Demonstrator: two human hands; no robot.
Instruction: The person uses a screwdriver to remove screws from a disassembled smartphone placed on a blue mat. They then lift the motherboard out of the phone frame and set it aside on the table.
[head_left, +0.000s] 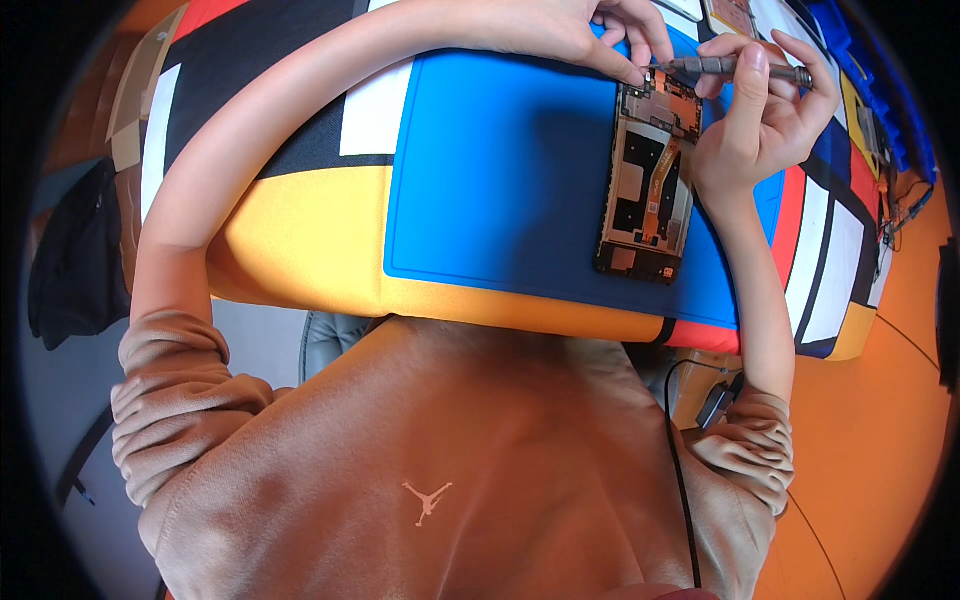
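Note:
An opened smartphone lies on a blue mat, its circuit board and an orange ribbon cable laid bare. My right hand grips a slim grey screwdriver between thumb and fingers, holding it nearly level with the tip pointing left over the phone's far end. At that same end my left hand has its thumb and fingers drawn together beside the screwdriver tip. Whatever the left fingertips may hold is too small to tell.
The table wears a colour-block cloth in yellow, black, white and red. Blue bins stand at the far right, with cables near them. A dark bag hangs at the left. A black cord runs down my front.

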